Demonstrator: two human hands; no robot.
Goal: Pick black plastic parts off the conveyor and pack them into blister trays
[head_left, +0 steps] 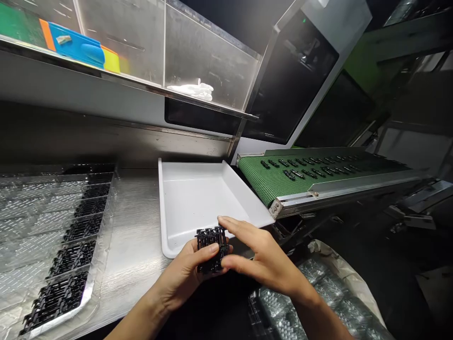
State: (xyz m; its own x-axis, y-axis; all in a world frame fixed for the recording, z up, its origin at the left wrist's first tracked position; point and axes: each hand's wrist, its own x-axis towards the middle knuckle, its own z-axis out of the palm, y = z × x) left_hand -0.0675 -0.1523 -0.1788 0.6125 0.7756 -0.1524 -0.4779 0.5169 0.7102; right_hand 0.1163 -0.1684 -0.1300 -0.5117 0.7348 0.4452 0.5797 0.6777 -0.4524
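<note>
A bundle of small black plastic parts (208, 241), lined up side by side, is held in front of the white tray's near edge. My left hand (187, 267) is closed round it, thumb across the front and fingers behind. At the bundle's right end, my right hand (260, 255) pinches with its index finger at the upper corner and its thumb lower down. How many parts lie between those fingertips is hidden. Just beyond both hands is the white tray (194, 193), with a bare floor.
On the left, a clear compartmented tray (102, 264) holds rows of black parts. A green conveyor belt (262, 182) at the right carries several similar parts in two lines. Clear plastic trays (329, 297) fill a bag at lower right. White gloves (194, 90) lie on the shelf above.
</note>
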